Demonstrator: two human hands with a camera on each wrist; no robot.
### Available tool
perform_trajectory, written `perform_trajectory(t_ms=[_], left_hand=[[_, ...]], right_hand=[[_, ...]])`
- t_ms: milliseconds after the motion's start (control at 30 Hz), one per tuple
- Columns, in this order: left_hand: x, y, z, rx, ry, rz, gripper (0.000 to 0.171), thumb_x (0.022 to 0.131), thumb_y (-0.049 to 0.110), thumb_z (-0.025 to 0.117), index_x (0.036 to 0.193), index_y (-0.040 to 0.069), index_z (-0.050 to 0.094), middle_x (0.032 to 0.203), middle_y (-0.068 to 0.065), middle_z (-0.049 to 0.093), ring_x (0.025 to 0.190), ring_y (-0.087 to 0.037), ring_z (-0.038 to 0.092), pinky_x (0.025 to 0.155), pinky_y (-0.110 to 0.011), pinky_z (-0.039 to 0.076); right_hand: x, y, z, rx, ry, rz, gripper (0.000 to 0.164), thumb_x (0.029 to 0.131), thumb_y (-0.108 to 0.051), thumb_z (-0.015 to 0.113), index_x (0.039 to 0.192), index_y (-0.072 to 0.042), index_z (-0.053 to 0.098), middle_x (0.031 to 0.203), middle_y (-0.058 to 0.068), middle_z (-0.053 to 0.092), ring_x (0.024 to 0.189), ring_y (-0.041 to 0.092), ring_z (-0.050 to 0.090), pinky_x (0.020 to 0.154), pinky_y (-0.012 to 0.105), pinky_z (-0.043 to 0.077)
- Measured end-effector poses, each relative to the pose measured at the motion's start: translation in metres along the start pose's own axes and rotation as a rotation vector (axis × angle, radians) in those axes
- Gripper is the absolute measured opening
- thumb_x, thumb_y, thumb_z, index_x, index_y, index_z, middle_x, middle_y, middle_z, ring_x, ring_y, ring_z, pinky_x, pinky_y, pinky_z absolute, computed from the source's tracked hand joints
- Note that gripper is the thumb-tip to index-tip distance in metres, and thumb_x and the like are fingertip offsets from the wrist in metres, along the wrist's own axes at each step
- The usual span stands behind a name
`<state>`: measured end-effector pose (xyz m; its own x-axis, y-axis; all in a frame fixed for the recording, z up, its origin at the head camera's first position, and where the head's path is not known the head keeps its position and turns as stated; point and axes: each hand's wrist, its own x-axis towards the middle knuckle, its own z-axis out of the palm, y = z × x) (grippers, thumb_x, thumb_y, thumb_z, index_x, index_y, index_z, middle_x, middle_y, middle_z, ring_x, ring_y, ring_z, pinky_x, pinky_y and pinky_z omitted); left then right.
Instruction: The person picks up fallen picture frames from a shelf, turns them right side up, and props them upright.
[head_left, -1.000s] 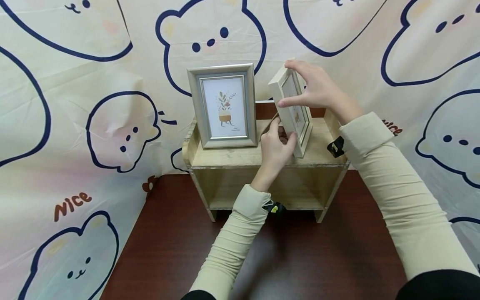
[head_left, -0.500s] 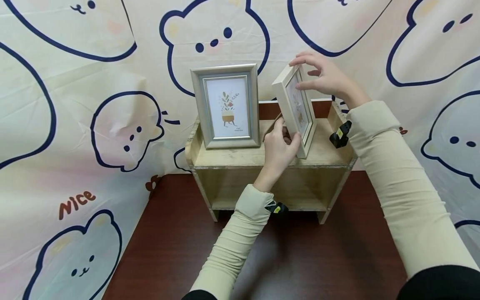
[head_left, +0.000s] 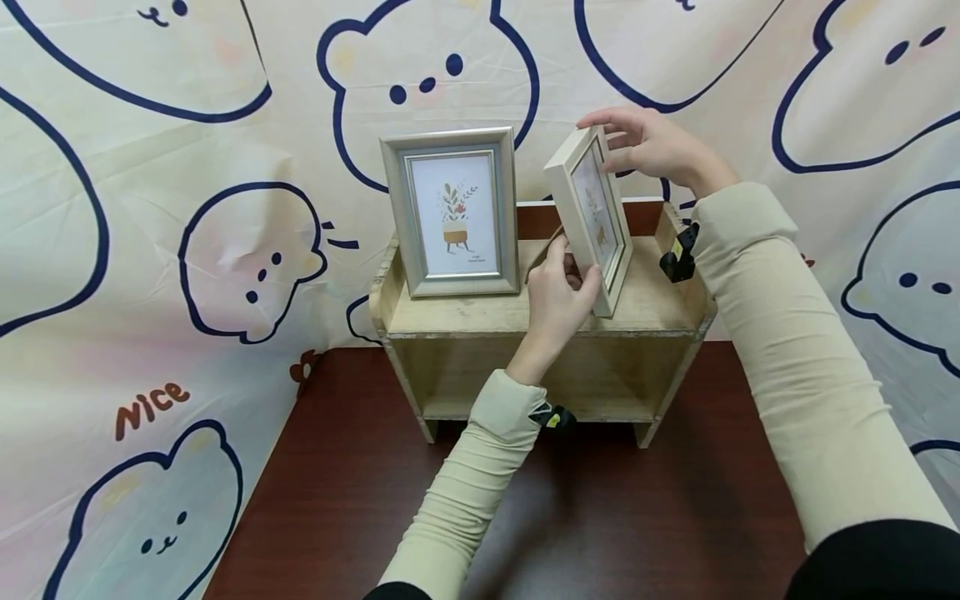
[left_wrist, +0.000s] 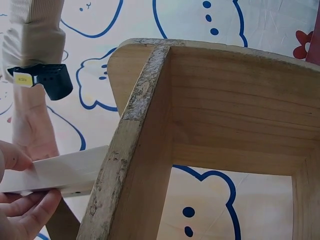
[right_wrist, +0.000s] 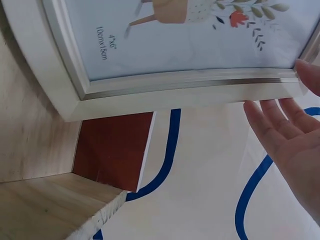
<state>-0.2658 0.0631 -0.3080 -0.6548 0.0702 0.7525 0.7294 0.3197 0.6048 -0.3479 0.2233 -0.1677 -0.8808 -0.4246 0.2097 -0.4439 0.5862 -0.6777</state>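
On the wooden shelf's top stands a white picture frame (head_left: 576, 200), turned so its face points right. My left hand (head_left: 557, 298) pinches its lower part, thumb on the near edge and fingers behind; in the left wrist view, that hand (left_wrist: 31, 215) has the frame's pale side (left_wrist: 70, 170) between thumb and fingers. My right hand (head_left: 663, 152) holds the upper corner. The right wrist view has its thumb (right_wrist: 311, 76) at the front and fingertips along the edge of the frame (right_wrist: 165, 102). A brown support leg (head_left: 542, 254) shows behind the frame, partly hidden.
A silver-grey picture frame (head_left: 452, 283) with a plant print stands upright on the left of the shelf (head_left: 660, 304). The shelf has raised side panels and sits on a dark red-brown table (head_left: 337, 500). A patterned cloth (head_left: 285, 150) hangs behind.
The white frame and left hand shifted slightly right in view with the whole scene. My right hand slid from the frame's near edge towards its far upper corner, its wrist moving right.
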Motion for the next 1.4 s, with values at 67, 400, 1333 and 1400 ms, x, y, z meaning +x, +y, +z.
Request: perform_trajectory(t_ms=[67,400,1333,1400], left_hand=[[0.0,0.0,0.0,-0.005,-0.001,-0.002,0.031,0.078,0.003,0.059,0.106,-0.005,0.052,0.074,-0.013,0.065,0.058,-0.013,0.06,0.053,-0.017,0.049],[0.003,-0.002,-0.003,-0.044,-0.008,-0.018,0.031,0.077,0.001,0.059,0.106,-0.006,0.053,0.076,-0.015,0.066,0.062,-0.015,0.062,0.055,-0.012,0.048],[0.015,-0.013,-0.02,-0.093,-0.086,-0.102,0.035,0.077,-0.003,0.057,0.111,-0.01,0.054,0.084,-0.021,0.067,0.066,-0.021,0.065,0.058,-0.016,0.051],[0.015,-0.013,-0.021,-0.092,-0.092,-0.115,0.036,0.077,-0.002,0.057,0.112,-0.01,0.054,0.084,-0.021,0.067,0.067,-0.021,0.065,0.058,-0.016,0.051]], right_hand=[[-0.001,0.001,0.0,-0.004,0.008,0.007,0.055,0.089,0.0,0.05,0.138,-0.024,0.04,0.144,0.006,0.03,0.129,0.035,0.031,0.099,0.053,0.032],[-0.002,0.003,0.002,-0.002,0.034,0.026,0.055,0.09,0.0,0.047,0.138,-0.026,0.039,0.143,0.005,0.03,0.127,0.033,0.035,0.098,0.049,0.035],[-0.016,-0.001,-0.006,-0.109,0.041,0.114,0.065,0.09,0.006,0.04,0.143,-0.029,0.028,0.149,0.006,0.02,0.127,0.039,0.031,0.098,0.053,0.033],[-0.017,-0.001,-0.006,-0.117,0.042,0.112,0.065,0.089,0.006,0.04,0.143,-0.028,0.028,0.15,0.005,0.02,0.127,0.039,0.031,0.098,0.054,0.033]])
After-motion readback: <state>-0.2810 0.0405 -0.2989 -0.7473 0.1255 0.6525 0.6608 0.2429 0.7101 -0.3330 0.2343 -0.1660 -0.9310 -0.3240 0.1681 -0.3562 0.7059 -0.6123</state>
